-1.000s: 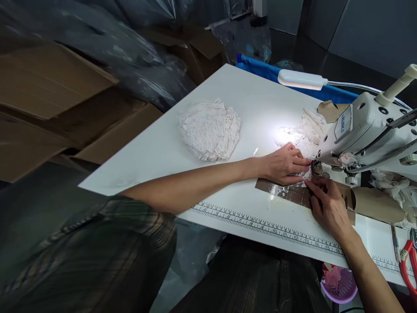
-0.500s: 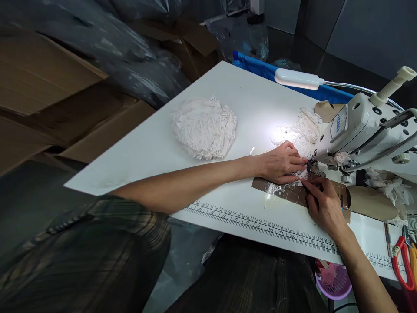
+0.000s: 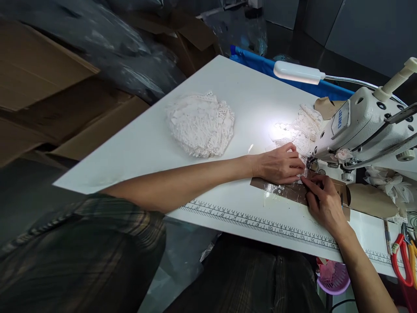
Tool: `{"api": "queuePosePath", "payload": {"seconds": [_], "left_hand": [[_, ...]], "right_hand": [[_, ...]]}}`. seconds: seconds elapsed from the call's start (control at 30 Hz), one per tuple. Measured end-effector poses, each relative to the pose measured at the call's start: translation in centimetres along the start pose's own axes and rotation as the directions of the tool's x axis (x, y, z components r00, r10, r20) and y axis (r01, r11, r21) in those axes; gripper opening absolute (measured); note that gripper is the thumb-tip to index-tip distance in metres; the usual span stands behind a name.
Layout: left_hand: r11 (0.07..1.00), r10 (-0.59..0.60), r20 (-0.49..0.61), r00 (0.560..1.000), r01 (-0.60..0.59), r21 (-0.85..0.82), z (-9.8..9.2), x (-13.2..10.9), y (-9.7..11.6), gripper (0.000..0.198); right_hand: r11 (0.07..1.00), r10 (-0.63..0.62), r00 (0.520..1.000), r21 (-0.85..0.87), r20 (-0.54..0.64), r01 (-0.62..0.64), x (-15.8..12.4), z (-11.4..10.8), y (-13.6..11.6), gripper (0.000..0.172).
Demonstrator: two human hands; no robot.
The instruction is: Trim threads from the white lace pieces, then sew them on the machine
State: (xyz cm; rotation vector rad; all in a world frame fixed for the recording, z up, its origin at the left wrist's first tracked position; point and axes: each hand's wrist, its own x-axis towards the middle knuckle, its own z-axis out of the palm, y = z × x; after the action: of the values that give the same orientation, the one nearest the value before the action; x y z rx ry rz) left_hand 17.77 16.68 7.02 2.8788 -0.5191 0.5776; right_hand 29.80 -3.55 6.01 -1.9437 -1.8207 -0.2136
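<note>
White lace fabric (image 3: 304,130) lies bunched under and behind the needle area of a white sewing machine (image 3: 361,117). My left hand (image 3: 280,165) rests flat on the lace, fingers spread a little and pointing at the presser foot. Just in front of the foot, my right hand (image 3: 322,200) touches the near edge of the lace with its index fingertip, its other fingers bent over the brown plate (image 3: 286,191). What lies between its thumb and fingers is hidden. A round heap of white lace (image 3: 202,124) sits on the table to the left.
A white lamp (image 3: 298,72) lights the table (image 3: 156,152). Red-handled scissors (image 3: 402,261) lie at the right edge. Below the table is a purple basket (image 3: 335,278). Cardboard boxes (image 3: 42,65) and plastic bags stand at the left.
The whole view has shifted slightly. Both hands keep nearly the same place by the presser foot, and the left fingers have drawn slightly closer together.
</note>
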Motion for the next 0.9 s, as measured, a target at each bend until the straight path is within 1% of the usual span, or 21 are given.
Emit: {"api": "queuePosePath", "payload": {"seconds": [0.1,0.17,0.33,0.57,0.7,0.8,0.9], "left_hand": [[1.000,0.016,-0.046,0.999,-0.015,0.004,0.1,-0.1,-0.1,0.025],[1.000,0.020,-0.055,0.998,-0.019,0.006,0.2,-0.2,-0.2,0.025],[1.000,-0.006,0.001,1.000,0.006,0.023,0.2,-0.2,-0.3,0.026],[0.998,-0.048,0.011,0.999,0.048,0.038,0.2,0.0,-0.2,0.026],[0.993,-0.081,0.043,0.996,0.076,0.095,0.1,0.1,0.0,0.027],[0.986,-0.088,0.036,0.995,0.082,0.142,0.1,0.2,0.1,0.028],[0.984,-0.095,0.018,0.995,0.092,0.154,0.1,0.2,0.1,0.027]], "right_hand": [[1.000,0.004,1.000,0.000,-0.003,-0.004,0.0,0.1,0.0,0.039],[1.000,0.018,1.000,0.003,0.006,-0.018,0.0,0.1,0.0,0.038],[0.999,0.038,0.998,-0.001,0.058,-0.038,0.3,-0.2,0.0,0.037],[0.996,0.089,0.987,-0.030,0.131,-0.086,0.6,-0.5,0.0,0.040],[0.994,0.094,0.984,-0.061,0.148,-0.086,0.8,-0.6,-0.1,0.041],[0.993,0.095,0.984,-0.086,0.152,-0.083,0.9,-0.6,0.0,0.042],[0.991,0.096,0.984,-0.103,0.153,-0.081,1.0,-0.6,0.0,0.043]]}}
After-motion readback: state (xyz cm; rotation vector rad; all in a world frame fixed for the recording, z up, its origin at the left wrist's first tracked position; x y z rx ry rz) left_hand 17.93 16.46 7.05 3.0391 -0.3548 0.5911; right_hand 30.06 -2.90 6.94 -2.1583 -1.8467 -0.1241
